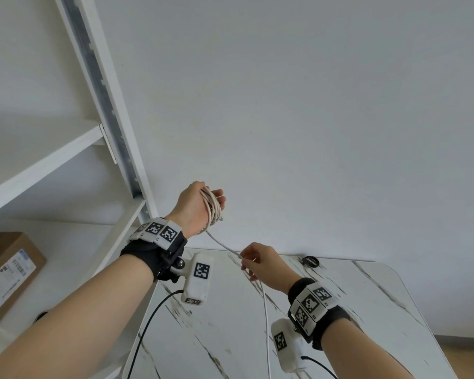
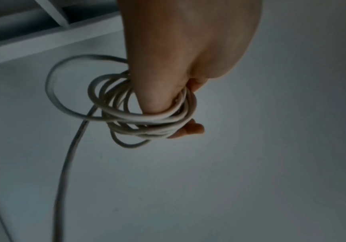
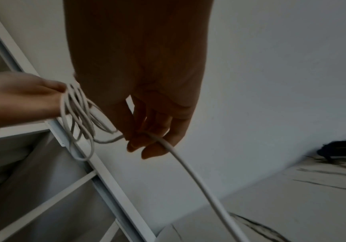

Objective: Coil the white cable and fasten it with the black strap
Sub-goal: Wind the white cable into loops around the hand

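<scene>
My left hand [image 1: 203, 203] is raised in front of the wall with several loops of the white cable [image 1: 212, 207] wound round it; in the left wrist view the coil [image 2: 147, 114] sits round the fingers. One strand runs down from the coil to my right hand [image 1: 255, 262], which pinches the cable [image 3: 153, 139] between thumb and fingertips just above the table. The loose length [image 1: 266, 318] hangs from there to the bottom edge. The black strap [image 1: 310, 261] lies on the table's far edge by the wall, also visible in the right wrist view [image 3: 341, 148].
A marble-patterned table [image 1: 340, 337] lies below the hands. A white shelf unit [image 1: 107, 113] stands at the left with a cardboard box [image 1: 8, 272] on a lower shelf. A black camera lead [image 1: 148, 324] hangs from my left wrist. The white wall is behind.
</scene>
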A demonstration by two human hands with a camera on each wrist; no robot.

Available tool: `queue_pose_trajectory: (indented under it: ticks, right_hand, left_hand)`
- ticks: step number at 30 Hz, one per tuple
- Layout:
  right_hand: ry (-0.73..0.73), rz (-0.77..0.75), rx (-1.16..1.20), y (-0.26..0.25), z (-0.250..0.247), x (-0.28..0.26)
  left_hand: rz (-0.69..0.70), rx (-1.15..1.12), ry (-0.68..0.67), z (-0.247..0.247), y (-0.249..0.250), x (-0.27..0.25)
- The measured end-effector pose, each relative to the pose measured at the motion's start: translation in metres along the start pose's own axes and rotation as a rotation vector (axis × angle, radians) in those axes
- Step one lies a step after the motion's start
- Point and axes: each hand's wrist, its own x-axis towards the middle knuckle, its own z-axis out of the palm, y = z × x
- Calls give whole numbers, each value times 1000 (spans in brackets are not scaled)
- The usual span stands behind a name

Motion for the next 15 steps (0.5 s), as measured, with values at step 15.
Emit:
queue_pose_trajectory:
  ticks: [15]
  right_hand:
    - [37,-340,-216,-57,-15,0]
  left_hand:
    - [32,832,-20,-20,-46,-6]
